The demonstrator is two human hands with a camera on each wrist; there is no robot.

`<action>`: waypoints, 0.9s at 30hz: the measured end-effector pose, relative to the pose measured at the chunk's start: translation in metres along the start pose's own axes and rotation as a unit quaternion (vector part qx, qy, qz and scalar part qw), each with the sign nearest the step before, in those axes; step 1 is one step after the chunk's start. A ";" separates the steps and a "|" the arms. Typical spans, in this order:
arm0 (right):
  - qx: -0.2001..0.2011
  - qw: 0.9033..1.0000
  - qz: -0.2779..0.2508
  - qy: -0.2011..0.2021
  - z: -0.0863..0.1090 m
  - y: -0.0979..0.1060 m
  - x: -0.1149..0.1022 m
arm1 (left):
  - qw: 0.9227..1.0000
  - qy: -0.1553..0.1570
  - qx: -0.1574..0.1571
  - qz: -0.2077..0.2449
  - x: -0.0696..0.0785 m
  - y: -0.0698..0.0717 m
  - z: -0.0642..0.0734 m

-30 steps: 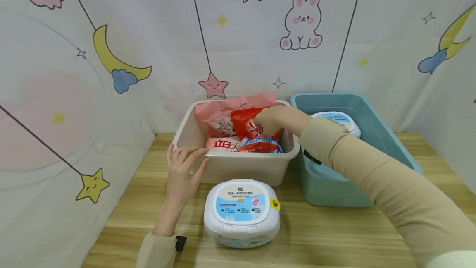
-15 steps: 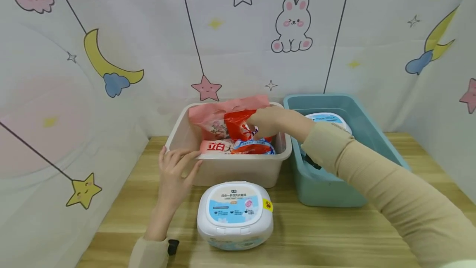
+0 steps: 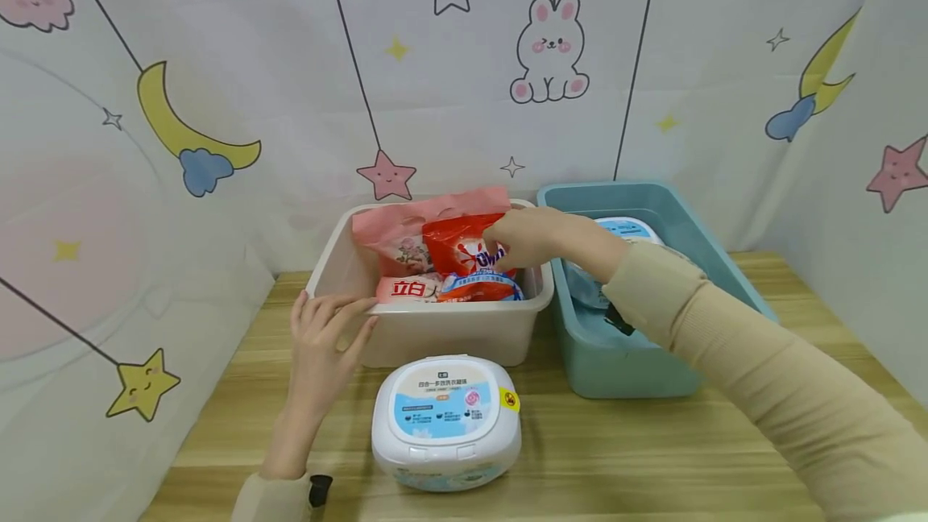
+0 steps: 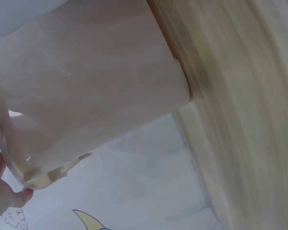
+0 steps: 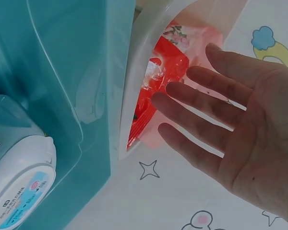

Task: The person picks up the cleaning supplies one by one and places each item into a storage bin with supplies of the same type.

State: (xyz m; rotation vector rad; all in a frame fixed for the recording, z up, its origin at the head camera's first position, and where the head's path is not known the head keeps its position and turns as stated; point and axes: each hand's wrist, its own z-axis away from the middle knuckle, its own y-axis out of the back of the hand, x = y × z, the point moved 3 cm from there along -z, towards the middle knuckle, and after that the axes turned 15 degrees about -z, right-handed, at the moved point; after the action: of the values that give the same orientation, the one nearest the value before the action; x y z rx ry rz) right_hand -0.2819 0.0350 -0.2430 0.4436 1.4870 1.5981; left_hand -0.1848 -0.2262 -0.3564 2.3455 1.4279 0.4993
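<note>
Holding my right hand (image 3: 532, 234) released, fingers (image 5: 205, 104) spread, by a glossy red plastic bag (image 3: 458, 238), I cannot tell whether it touches. My left hand (image 3: 319, 338) grips the near-left rim of a cream rectangular plastic bin (image 3: 444, 337), where the red bag stands beside a pink floral bag (image 3: 395, 236). Near stands a white oval plastic tub (image 3: 446, 405); right, a teal plastic bin (image 3: 631, 377) contains another white tub (image 3: 627, 226).

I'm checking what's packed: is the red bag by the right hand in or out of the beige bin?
In: the head view shows the red bag inside the beige bin, behind its front wall.
</note>
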 end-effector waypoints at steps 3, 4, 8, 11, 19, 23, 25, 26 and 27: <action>0.005 1.000 -0.003 0.007 0.003 0.001 0.001 | 1.000 -0.002 -0.010 -0.006 0.000 0.001 -0.002; 0.007 1.000 -0.003 0.008 0.004 0.001 0.002 | 1.000 -0.002 -0.015 -0.009 0.000 0.002 -0.002; 0.014 1.000 -0.008 0.011 0.009 0.001 0.003 | 0.999 0.003 -0.043 -0.023 -0.001 0.003 -0.002; 0.021 1.000 -0.015 0.011 0.013 0.000 0.005 | 0.998 0.005 -0.055 -0.029 -0.001 0.004 -0.001; 0.041 0.998 -0.032 0.018 0.023 -0.002 0.010 | 0.998 0.000 -0.056 -0.030 -0.002 0.005 -0.002; 0.056 0.997 -0.039 0.026 0.027 -0.001 0.013 | 0.998 -0.002 -0.059 -0.032 -0.002 0.005 -0.003; 0.063 0.997 -0.045 0.029 0.029 0.001 0.014 | 0.997 -0.002 -0.063 -0.033 -0.001 0.005 -0.003; 0.066 0.996 -0.047 0.028 0.030 0.001 0.015 | 0.997 -0.001 -0.064 -0.033 -0.001 0.005 -0.003; 0.071 0.996 -0.051 0.031 0.032 0.002 0.015 | 0.997 -0.001 -0.065 -0.034 -0.001 0.005 -0.003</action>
State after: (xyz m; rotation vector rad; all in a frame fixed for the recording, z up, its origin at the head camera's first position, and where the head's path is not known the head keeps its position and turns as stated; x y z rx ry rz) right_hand -0.2664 0.0666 -0.2391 0.3941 1.6501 1.4448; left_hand -0.1828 -0.2290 -0.3510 2.1872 1.4240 0.5532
